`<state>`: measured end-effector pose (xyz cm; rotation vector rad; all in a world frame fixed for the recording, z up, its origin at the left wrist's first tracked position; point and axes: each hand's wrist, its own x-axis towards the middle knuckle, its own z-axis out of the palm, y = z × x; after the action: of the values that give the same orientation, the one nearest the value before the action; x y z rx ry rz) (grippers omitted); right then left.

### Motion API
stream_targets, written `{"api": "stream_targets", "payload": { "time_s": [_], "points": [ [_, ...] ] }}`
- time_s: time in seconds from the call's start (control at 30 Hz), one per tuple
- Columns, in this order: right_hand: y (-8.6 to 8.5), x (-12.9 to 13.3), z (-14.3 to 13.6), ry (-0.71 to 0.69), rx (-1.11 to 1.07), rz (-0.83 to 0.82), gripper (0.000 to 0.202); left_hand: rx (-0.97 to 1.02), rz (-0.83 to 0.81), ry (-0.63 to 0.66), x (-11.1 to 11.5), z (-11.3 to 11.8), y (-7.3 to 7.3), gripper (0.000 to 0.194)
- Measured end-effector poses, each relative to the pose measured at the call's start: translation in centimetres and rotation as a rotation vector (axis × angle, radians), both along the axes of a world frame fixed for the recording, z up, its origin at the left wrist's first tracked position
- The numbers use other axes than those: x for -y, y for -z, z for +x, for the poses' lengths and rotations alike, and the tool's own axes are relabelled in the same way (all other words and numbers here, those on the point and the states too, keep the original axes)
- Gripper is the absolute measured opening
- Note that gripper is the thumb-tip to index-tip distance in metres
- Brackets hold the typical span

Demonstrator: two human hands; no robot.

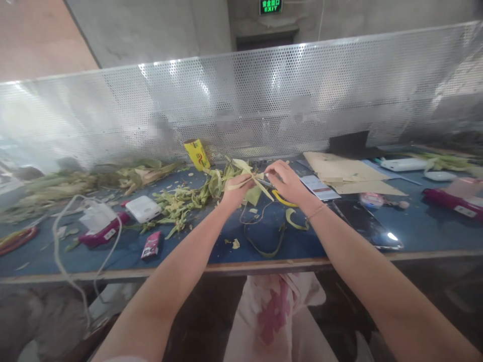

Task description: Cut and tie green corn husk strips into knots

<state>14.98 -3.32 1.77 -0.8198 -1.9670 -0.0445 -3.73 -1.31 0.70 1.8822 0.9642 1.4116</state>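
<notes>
My left hand [238,187] is closed on long, flat, pale green leaf strips [244,166], which cross and fan out above and below its fingers. Close by on the right, my right hand [286,180] has its thumb and fingertips drawn together at the strips' edge. What exactly lies in that pinch is too small to make out. Under the hands, a yellow curved object [283,199] rests on the blue tabletop [222,246]. A thin curled strip [296,221] lies nearer the front edge, and a pile of green leafy scraps [181,203] spreads left of my left hand.
Husk-like leaves [139,176] heap along the back left. A yellow packet [197,155] leans near the perforated metal screen [264,100]. Left stand a white device [142,208], a tissue pack [101,226] and a cable [60,251]. Right are brown paper [347,171] and a phone [366,223].
</notes>
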Motion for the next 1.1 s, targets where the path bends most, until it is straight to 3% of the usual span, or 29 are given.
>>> {"api": "stream_targets", "payload": {
  "time_s": [0.13,0.27,0.57,0.8,0.93,1.1],
  "points": [
    [0.0,0.3,-0.8,-0.055,0.145,-0.106,0.018,-0.138,0.100,-0.022,-0.6,-0.2,0.7,0.014],
    [0.3,0.0,-1.4,-0.026,0.204,-0.149,0.022,-0.179,0.055,-0.062,-0.6,-0.1,0.8,0.011],
    [0.2,0.8,-1.1,0.133,0.359,-0.270,0.021,-0.247,0.010,-0.002,-0.5,-0.4,0.5,0.016],
    [0.2,0.4,-0.9,0.036,0.293,-0.261,0.025,-0.133,-0.081,0.090,-0.9,-0.3,1.0,0.018],
    [0.2,0.1,-0.8,-0.012,0.248,-0.257,0.027,-0.103,-0.047,0.109,-1.5,-0.4,1.5,0.018],
    [0.5,-0.2,-0.8,-0.022,0.208,-0.280,0.028,-0.079,-0.072,0.195,-1.2,-0.5,1.3,0.023]
  ]
}}
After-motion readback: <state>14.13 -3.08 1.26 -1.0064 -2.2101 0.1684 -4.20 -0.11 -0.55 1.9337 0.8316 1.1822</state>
